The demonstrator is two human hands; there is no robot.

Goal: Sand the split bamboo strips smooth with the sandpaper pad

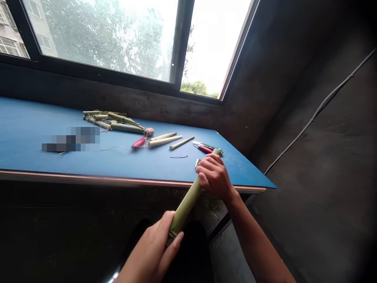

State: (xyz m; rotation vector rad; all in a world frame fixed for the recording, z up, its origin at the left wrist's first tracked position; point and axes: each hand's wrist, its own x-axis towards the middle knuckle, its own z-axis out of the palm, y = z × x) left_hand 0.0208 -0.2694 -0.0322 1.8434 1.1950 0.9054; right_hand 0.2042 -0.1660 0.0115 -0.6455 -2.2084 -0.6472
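A thick green bamboo piece (187,201) slants up from my lap, its far end over the table's front edge. Its lower part, near a node, is wrapped by my left hand (154,243). Higher up, my right hand (213,175) closes over the same bamboo from above. A small flat scrap with a dark face (197,162) pokes out by the right fingers; whether they hold it I cannot tell. Just beyond that hand lie a utility knife (200,144) and a red-handled tool (205,149), partly hidden by the bamboo's end.
On the blue table (141,163) are several pale sticks (165,140), a red spindle-shaped piece (138,143) with string, and jointed bamboo sections (118,121) at the back. A blurred patch (70,140) covers something at left. Shavings (212,206) lie below; a cable (312,118) runs along the wall.
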